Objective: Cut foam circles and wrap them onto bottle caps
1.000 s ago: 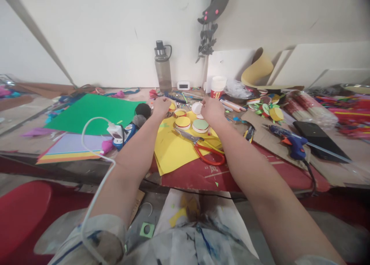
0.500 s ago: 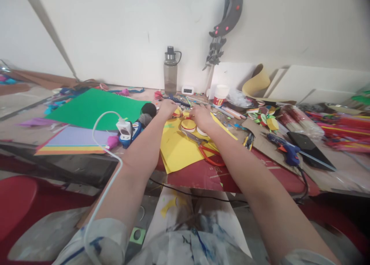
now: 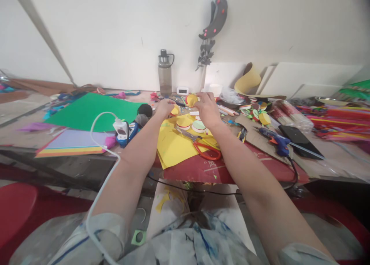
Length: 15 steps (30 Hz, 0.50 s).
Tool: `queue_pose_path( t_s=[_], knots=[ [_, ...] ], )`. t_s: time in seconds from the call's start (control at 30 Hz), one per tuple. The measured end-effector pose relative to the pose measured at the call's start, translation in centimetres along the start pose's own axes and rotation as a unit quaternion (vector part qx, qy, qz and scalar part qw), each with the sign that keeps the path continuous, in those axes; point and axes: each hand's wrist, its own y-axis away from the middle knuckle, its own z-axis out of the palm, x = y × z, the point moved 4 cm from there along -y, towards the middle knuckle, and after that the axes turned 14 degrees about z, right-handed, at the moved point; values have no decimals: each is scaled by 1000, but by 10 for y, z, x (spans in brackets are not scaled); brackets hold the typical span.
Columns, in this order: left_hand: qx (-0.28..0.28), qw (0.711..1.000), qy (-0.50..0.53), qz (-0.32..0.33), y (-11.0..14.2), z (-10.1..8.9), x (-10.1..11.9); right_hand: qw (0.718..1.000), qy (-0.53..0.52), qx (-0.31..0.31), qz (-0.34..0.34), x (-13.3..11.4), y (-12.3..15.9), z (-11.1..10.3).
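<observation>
My right hand [image 3: 208, 108] pinches a yellow paper disc [image 3: 191, 100] with a red edge and holds it raised over the table. To its left, my left hand [image 3: 164, 108] has its fingers curled at another yellow disc [image 3: 175, 110], which it seems to grip; the fingertips are partly hidden. Between my forearms, a thick yellow-topped disc [image 3: 183, 121] and a pale green-topped disc [image 3: 199, 126] lie on yellow paper sheets [image 3: 170, 151]. Scissors [image 3: 204, 147] with red-orange handles rest on the sheets, blades pointing up and left.
A green sheet [image 3: 98, 111] and stacked coloured paper [image 3: 75, 141] lie left. A water bottle [image 3: 165, 78] and small white clock [image 3: 182, 91] stand behind. Right are a glue gun [image 3: 277, 141], a phone [image 3: 300, 141] and more discs [image 3: 260, 116]. A white cable [image 3: 105, 188] crosses my left arm.
My right hand has lifted slightly, raising a yellow disc. The pale green-topped disc shows more fully now. My left hand stays about where it was, and the view has shifted a little.
</observation>
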Motion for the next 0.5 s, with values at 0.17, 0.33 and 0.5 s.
queue_pose_path(
  t_s=[0.17,0.33,0.5],
  knots=[
    [17,1000,3,6,4,-7,12,990,6,37,138,43,-7,-11],
    [34,999,-9,31,4,-9,13,958,86,-64,267,77,-7,-9],
    [28,999,8,28,4,-3,6,944,120,-150,269,71,-6,8]
  ],
)
